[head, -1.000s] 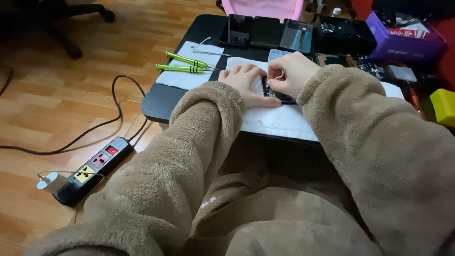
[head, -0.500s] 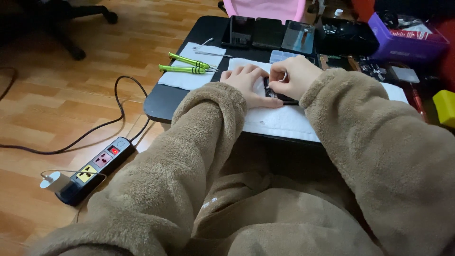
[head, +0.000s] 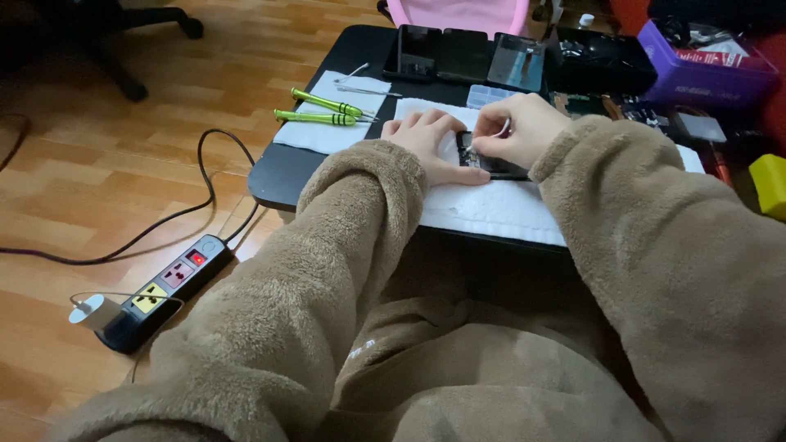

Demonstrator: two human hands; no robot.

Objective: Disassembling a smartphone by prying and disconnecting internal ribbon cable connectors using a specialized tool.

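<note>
An opened dark phone (head: 491, 164) lies on a white cloth (head: 491, 205) on the low black table (head: 282, 176). My left hand (head: 430, 143) rests flat on the cloth and presses against the phone's left side. My right hand (head: 520, 131) hovers over the phone with its fingers pinched on a thin metal tool, probably tweezers (head: 501, 129), whose tip points down at the phone's top end. Both arms wear fuzzy brown sleeves.
Two green-handled screwdrivers (head: 319, 110) and another pair of tweezers (head: 364, 90) lie on a white cloth at the table's left. Three phones (head: 463, 56) line the far edge. A purple box (head: 704, 69), yellow object (head: 770, 184), floor power strip (head: 160, 286) and cables surround the table.
Both hands stay on the phone; the right hand has shifted slightly over its top end. The camera has tilted a little.
</note>
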